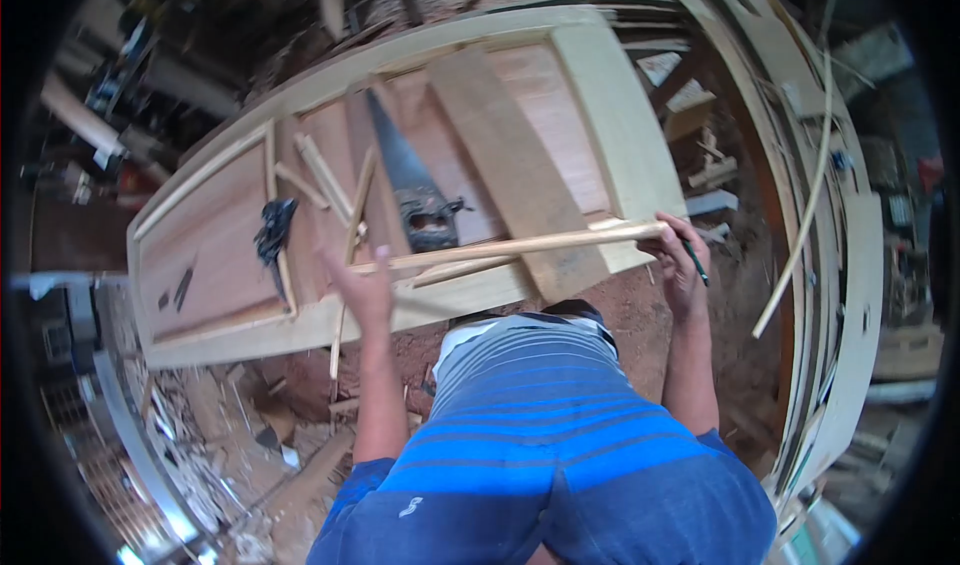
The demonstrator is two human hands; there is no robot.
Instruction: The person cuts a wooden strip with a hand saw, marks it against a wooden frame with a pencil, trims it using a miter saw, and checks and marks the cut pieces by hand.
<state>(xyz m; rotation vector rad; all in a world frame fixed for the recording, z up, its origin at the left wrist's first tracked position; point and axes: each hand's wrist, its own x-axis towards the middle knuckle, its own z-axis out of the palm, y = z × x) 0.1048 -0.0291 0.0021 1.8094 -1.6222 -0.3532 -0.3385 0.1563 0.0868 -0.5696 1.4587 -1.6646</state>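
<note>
Thin wooden strip (pixel 520 247), pinched at one end by right hand (pixel 678 265) alongside a pencil (pixel 696 263), left hand (pixel 362 287) open and released: sagging or snapping is risked.

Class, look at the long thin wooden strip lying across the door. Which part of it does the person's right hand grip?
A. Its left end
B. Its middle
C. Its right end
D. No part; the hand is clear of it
C. The right hand closes on the right end of the strip, with a pencil in the same hand; the left hand is open nearer the other end.
</note>
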